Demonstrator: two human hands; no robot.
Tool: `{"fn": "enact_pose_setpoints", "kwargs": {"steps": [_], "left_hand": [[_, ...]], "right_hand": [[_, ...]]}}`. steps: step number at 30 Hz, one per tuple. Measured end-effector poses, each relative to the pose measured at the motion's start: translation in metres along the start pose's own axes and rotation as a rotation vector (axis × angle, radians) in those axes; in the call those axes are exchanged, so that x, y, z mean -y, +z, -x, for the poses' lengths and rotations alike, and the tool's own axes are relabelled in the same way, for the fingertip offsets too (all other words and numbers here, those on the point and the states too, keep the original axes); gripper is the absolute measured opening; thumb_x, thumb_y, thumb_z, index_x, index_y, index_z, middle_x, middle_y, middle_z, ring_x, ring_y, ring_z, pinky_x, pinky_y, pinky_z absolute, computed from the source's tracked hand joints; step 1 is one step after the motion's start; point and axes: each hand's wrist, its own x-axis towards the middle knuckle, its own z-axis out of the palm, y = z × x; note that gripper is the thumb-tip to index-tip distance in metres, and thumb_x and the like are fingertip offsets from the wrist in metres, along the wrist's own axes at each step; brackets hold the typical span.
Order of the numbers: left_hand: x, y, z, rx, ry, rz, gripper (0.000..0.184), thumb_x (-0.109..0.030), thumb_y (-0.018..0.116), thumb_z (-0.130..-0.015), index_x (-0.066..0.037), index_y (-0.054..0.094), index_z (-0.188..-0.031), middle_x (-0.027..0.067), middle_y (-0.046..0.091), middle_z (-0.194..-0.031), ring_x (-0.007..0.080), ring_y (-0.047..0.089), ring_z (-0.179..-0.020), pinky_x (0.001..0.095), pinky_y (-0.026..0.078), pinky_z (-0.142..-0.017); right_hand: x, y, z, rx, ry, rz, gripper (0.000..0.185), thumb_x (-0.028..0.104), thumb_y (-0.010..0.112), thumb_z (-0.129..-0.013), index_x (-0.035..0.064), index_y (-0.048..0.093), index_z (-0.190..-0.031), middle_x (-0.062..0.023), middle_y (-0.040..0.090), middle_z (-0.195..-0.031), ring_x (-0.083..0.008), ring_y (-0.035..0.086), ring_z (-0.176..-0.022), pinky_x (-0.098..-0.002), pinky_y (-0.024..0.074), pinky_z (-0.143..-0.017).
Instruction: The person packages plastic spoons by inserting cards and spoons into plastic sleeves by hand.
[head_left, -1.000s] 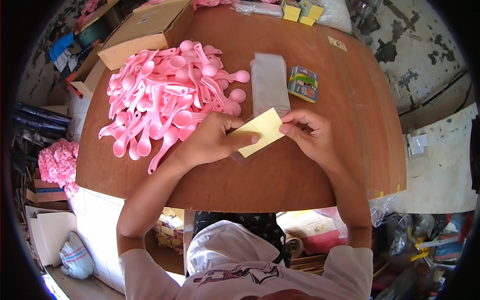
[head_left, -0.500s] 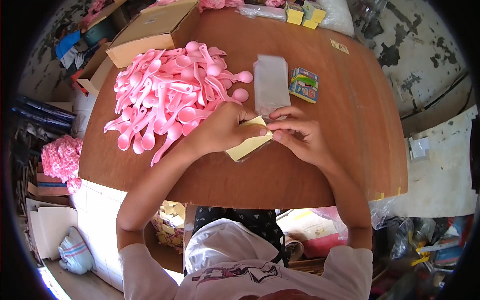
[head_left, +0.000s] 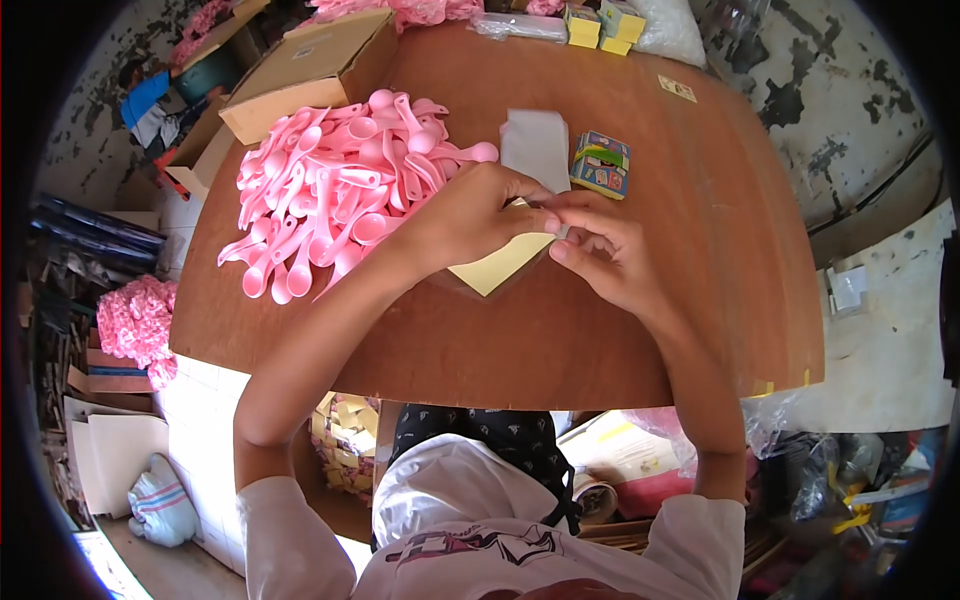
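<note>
A pale yellow card (head_left: pixel 496 262) sits in a clear plastic sleeve above the table, one corner pointing toward me. My left hand (head_left: pixel 488 215) is closed on it, with the thumb lying across its upper part. At the card's right end, my right hand (head_left: pixel 608 255) has thumb and fingers pinched at the sleeve's edge; the exact grip is partly hidden. Just beyond my hands lies a stack of clear plastic sleeves (head_left: pixel 535 145). To its right is a bundle of printed cards (head_left: pixel 602 162) with a green band. Pink scoops (head_left: pixel 325 190) are heaped beside my left forearm.
A cardboard box (head_left: pixel 310 75) stands behind the heap on the wooden table (head_left: pixel 720 290). Small yellow bundles (head_left: pixel 620 25) and clear plastic packs (head_left: pixel 520 27) are along the far edge. A single card (head_left: pixel 677 88) lies at the far right. Below is a box of yellow pieces (head_left: pixel 345 440).
Both hands have shifted slightly away from me with the sleeved card. The card is turned, so a corner now points toward me. The view has also moved a little.
</note>
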Motion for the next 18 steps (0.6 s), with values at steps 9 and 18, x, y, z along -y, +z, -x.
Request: {"fn": "enact_pose_setpoints", "kwargs": {"steps": [9, 18], "left_hand": [[-0.013, 0.011, -0.015, 0.078, 0.121, -0.123, 0.027, -0.022, 0.069, -0.085, 0.001, 0.070, -0.099, 0.0194, 0.069, -0.086, 0.0342, 0.066, -0.077, 0.0401, 0.050, -0.075], [-0.012, 0.016, -0.005, -0.064, 0.326, -0.299, 0.033, -0.022, 0.073, -0.083, -0.001, 0.068, -0.108, 0.0149, 0.068, -0.090, 0.0235, 0.066, -0.080, 0.0372, 0.050, -0.074]], "right_hand": [[-0.009, -0.004, 0.007, 0.114, 0.228, -0.150, 0.013, 0.008, 0.068, -0.088, -0.0009, 0.064, -0.096, -0.0016, 0.059, -0.094, -0.0060, 0.056, -0.077, -0.0214, 0.0467, -0.063], [0.012, -0.004, 0.000, 0.140, 0.223, -0.034, 0.013, 0.006, 0.064, -0.091, -0.0033, 0.066, -0.099, -0.0035, 0.064, -0.090, -0.0061, 0.059, -0.081, -0.0232, 0.0484, -0.066]]}}
